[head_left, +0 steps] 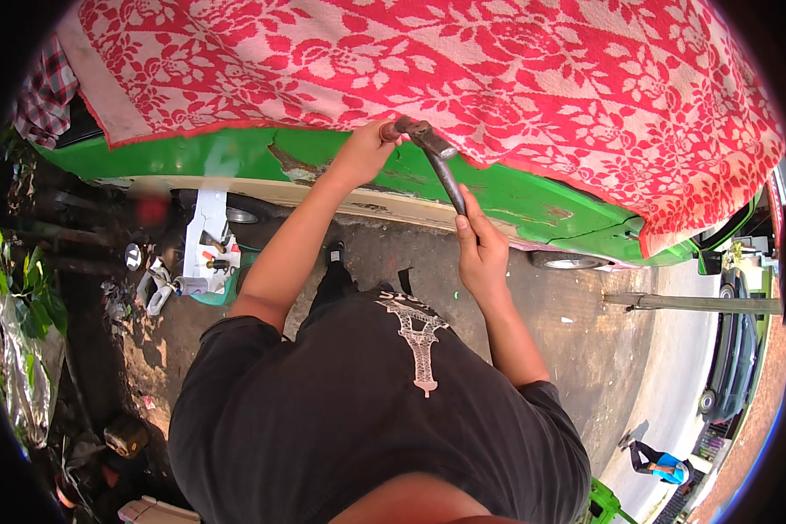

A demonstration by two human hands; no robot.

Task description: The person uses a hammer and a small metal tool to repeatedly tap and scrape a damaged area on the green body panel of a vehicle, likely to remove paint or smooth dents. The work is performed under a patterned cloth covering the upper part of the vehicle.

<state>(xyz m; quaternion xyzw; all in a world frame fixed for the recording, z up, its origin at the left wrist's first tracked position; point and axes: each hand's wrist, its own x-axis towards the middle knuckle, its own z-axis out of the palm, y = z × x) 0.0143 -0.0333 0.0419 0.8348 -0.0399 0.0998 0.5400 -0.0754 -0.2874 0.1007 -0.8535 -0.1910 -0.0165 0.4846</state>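
My right hand [482, 249] is closed around the dark handle of a hammer [444, 175], its metal head up by the green car panel. Beside that head, my left hand [364, 157] is closed, with a short reddish-brown end [389, 132] showing at its fingers. Whether this end belongs to the hammer head or to a separate piece, I cannot tell. Both hands are in front of the green car body [515, 201], which has patches of chipped paint. A red and pink floral blanket [498, 70] hangs over the car's upper part.
At left, a white board [203, 231] with small tools lies on a green stool [214, 295]. Leafy plants [35, 301] grow at the far left. A pole [699, 304] juts in at right. Beyond it are a road, a dark parked car [732, 349] and a person in blue [668, 467].
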